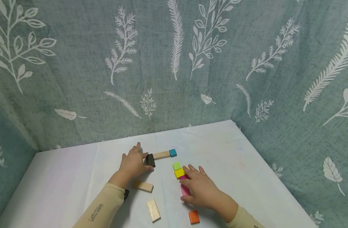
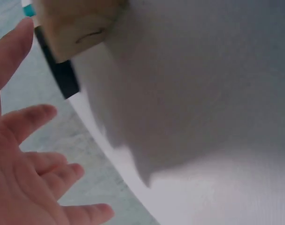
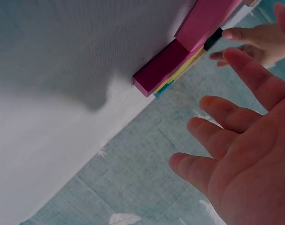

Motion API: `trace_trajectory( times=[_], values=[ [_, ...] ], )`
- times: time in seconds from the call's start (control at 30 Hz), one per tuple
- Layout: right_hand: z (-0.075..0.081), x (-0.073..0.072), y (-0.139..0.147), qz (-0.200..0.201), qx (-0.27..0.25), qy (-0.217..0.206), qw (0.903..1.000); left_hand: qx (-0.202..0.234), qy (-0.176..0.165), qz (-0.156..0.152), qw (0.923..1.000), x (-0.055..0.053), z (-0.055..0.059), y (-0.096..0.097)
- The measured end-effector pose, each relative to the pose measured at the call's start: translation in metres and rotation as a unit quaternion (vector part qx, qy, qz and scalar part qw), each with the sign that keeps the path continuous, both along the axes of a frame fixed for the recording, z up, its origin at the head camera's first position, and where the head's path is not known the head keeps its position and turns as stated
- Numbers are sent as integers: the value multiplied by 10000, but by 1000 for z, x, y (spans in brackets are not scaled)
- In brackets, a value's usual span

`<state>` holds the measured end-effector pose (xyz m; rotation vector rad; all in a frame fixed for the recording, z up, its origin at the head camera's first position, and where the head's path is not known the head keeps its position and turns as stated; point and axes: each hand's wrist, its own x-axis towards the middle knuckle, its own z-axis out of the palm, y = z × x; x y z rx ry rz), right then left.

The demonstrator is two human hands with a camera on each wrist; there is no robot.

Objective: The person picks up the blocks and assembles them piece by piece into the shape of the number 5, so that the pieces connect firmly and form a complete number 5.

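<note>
My left hand is beside a black block, its fingers spread and its thumb and index finger on either side of the block's near end. Whether they touch it I cannot tell. Joined to the black block in a row are a plain wooden block and a small blue block. Over the pink block and a magenta block hovers my right hand, fingers loosely extended. A yellow block and a lime green block continue that line beyond the fingertips.
Near my left wrist lies a wooden block, with a paler wooden block closer to me. An orange block lies below my right hand. The white tabletop ends at a leaf-patterned green curtain.
</note>
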<state>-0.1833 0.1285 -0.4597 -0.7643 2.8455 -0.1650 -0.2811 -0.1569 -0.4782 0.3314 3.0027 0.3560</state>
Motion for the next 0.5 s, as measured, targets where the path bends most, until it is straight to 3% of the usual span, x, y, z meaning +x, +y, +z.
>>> trace_trajectory(
  times=[0.13, 0.3, 0.4, 0.5],
  values=[
    [0, -1, -2, 50, -37, 13, 10000, 83, 92, 7, 9999, 14, 8, -2],
    [3, -3, -3, 60, -48, 71, 9999, 163, 283, -141, 9994, 49, 19, -6],
    [4, -3, -4, 65, -80, 33, 9999, 146, 168, -259, 9994, 71, 14, -10],
    [4, 0, -7, 117, -92, -41, 9999, 126, 114, -337, 9993, 85, 3, -14]
  ],
)
